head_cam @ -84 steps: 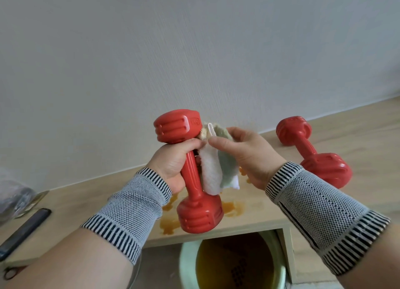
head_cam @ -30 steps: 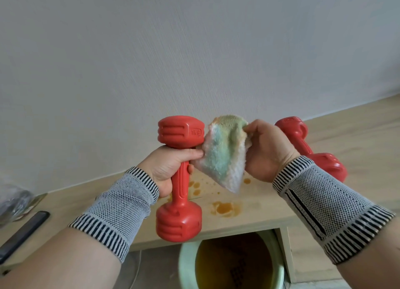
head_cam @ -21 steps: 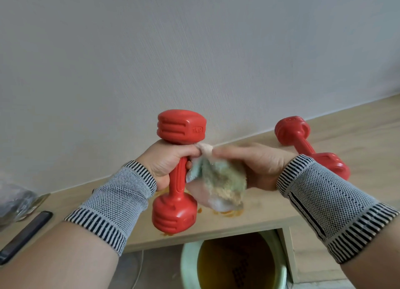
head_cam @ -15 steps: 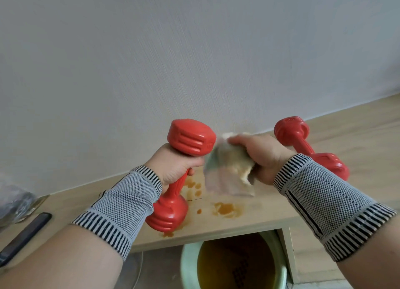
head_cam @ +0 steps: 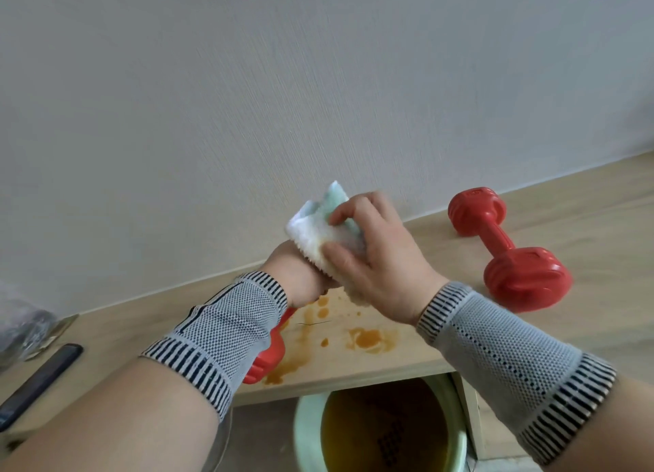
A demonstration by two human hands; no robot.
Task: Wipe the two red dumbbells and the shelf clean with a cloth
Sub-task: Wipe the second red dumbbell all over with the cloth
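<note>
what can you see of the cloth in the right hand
The cloth is a small, fluffy towelling rag, mostly white with a pale green patch near its top corner and yellow-orange staining along its lower edge. It is bunched and folded, not spread flat, and held up above the wooden shelf. The right hand grips it, fingers and thumb curled over its front. It is pressed over the left hand, covering the top of the dumbbell held there, whose upper head is hidden behind it.
</note>
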